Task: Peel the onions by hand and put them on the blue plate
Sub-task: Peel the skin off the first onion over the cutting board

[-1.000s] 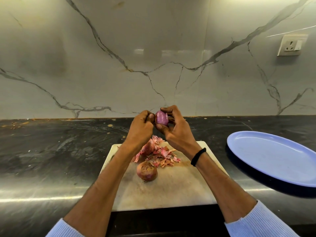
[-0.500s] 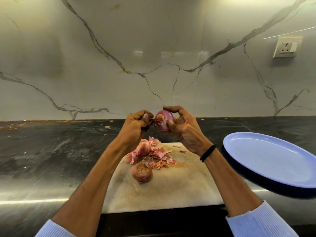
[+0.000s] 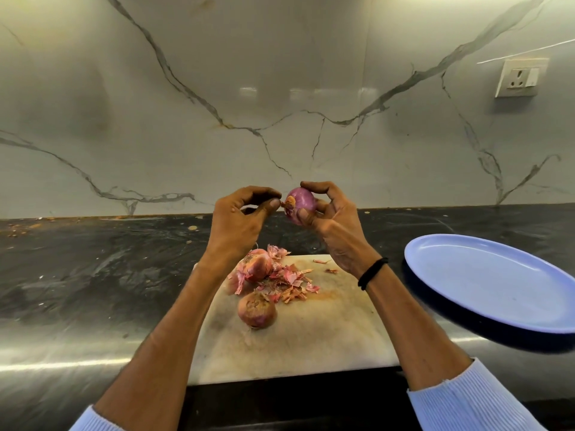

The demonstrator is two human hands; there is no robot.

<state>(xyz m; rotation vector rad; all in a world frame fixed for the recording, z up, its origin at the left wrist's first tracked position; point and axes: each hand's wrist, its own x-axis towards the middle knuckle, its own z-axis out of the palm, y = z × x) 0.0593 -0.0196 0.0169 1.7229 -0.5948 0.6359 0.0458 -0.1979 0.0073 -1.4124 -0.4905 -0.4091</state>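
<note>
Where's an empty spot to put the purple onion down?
The whole blue plate, right of the cutting board, is bare. The board's near half, on this side of the closest onion, is bare too. Its far part is crowded: a second onion and the peel pile.

Probably a kitchen, marble backsplash (image 3: 280,88), chopping board (image 3: 311,343)

Both forearms are reaching in from the bottom corners toward mid-frame; the left hand (image 3: 239,225) is pinching a shred of skin (image 3: 283,205) between thumb and curled forefinger; the right hand (image 3: 337,236) is gripping the onion (image 3: 304,201) in its fingertips.
</note>
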